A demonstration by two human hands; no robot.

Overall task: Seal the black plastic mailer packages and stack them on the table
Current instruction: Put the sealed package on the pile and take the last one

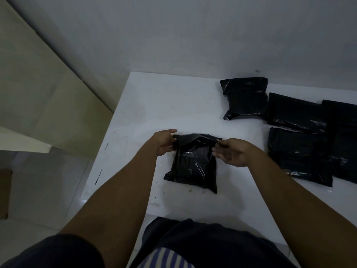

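At the centre of the frame we see a filled, glossy black plastic mailer package (193,163) lying on the white rectangular table (154,97), its open flap end raised toward the wall. The left hand (164,142) grips the flap's left corner, and the right hand (233,151) pinches the right corner with its other fingers loosely spread. At upper right we find one more black mailer (245,97) lying apart, and beside it, at the right edge, three overlapping black mailers (297,155).
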